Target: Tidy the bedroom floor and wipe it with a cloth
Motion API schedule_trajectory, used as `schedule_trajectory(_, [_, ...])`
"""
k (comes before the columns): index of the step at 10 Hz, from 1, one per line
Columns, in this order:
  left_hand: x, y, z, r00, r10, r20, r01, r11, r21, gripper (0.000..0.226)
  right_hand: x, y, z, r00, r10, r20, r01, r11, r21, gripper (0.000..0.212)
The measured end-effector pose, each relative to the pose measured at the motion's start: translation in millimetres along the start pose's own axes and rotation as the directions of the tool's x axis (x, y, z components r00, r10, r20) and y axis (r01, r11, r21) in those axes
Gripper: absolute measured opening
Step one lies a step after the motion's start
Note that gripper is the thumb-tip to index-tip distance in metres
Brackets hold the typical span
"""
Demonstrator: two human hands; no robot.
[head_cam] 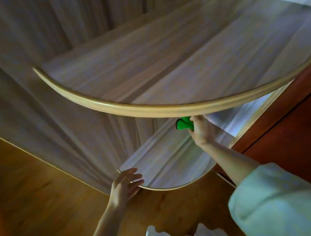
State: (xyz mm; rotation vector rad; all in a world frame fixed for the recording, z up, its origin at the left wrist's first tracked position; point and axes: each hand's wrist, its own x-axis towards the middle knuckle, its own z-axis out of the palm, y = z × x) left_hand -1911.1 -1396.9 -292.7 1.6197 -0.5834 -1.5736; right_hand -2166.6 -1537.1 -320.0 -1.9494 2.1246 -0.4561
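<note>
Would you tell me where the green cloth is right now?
In the head view, the green cloth sits right of centre, gripped in the right hand just under the upper shelf's curved rim, above the lower shelf.

The upper shelf (182,58) is pale wood-grain laminate, smooth with a soft sheen, edged with a glossy rounded light wood trim (95,104). The lower shelf (170,164) has the same finish. The cloth (184,123) is bright green, soft and matt. The floor (31,198) is warm brown wood, smooth and faintly shiny. The cabinet (296,136) is reddish wood, satin. The curtain (32,76) is pale pleated fabric. The sleeve (285,199) looks fleecy.
</note>
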Motion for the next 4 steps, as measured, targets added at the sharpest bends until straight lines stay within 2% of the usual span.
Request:
schedule_trajectory(1, [12.6,-14.7,-11.5,1.000,0.007,-0.007,-0.006,1.000,0.010,0.024,-16.5,-16.1,52.7,0.995,-0.040,0.096,0.040,0.999,-0.003,0.028])
schedule_trajectory(2, [21.9,-24.6,-18.5,1.000,0.005,-0.005,-0.005,1.000,0.030,0.023,-43.6,-31.1,107.1,0.954,-0.065,0.293,0.082,0.996,-0.043,0.036])
schedule_trajectory(3, [24.6,-24.7,-20.5,1.000,0.007,-0.001,-0.007,1.000,0.022,0.023,-72.5,-43.5,136.7,0.804,-0.082,0.589,0.093,0.996,0.013,0.049])
schedule_trajectory(4, [24.0,-19.7,-21.4,1.000,0.017,-0.005,-0.017,1.000,-0.004,0.023,-86.9,-47.4,136.5,0.718,-0.116,0.686,0.111,0.993,0.052,0.051])
